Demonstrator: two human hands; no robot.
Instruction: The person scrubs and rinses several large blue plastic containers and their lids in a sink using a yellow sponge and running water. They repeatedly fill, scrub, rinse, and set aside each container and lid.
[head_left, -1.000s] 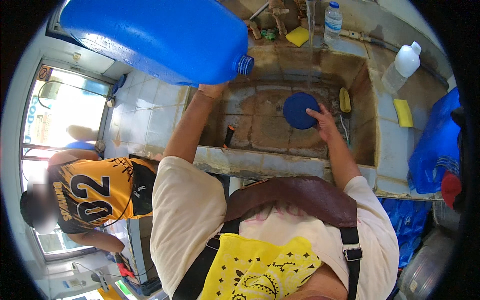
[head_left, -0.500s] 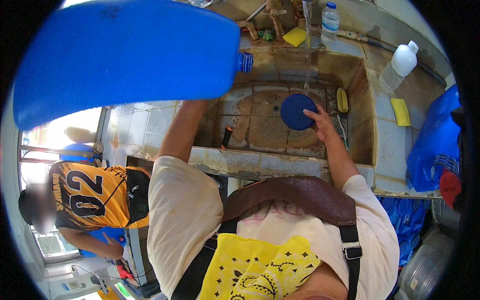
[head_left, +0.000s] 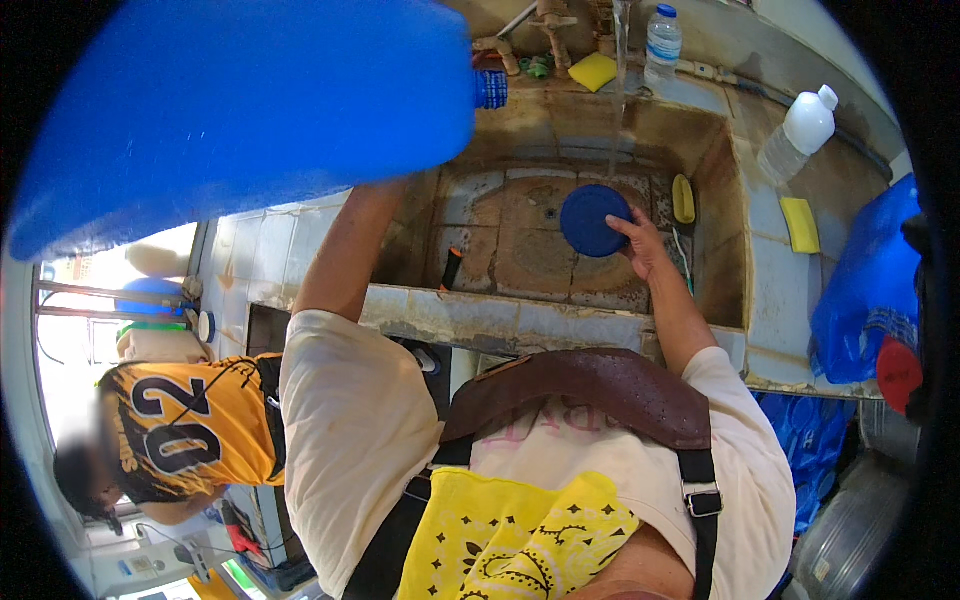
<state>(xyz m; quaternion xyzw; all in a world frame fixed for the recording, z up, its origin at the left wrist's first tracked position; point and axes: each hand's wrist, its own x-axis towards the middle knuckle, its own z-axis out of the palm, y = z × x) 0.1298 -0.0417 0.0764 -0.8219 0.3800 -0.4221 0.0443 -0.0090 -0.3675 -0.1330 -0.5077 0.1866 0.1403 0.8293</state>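
Looks like a commercial wash area, probably water-jug refilling: stained tiled sink (head_left: 590, 325), running water (head_left: 618, 90), large blue jug (head_left: 270, 90) above its far left corner, blue containers (head_left: 800, 430) below the counter's (head_left: 778, 345) near right corner.

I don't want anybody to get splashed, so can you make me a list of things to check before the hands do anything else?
1. Right hand has hold of the round blue object: ok, thumb on top.
2. Round blue object is apart from the big blue jug: ok.
3. Left hand has a good grip on the jug: cannot tell, the jug hides that hand.
4. Running water is off: not ok, a stream falls into the sink.
5. Water misses the round blue object: cannot tell, the stream seems to end right by it.
6. Yellow sponge is away from the right hand: ok.
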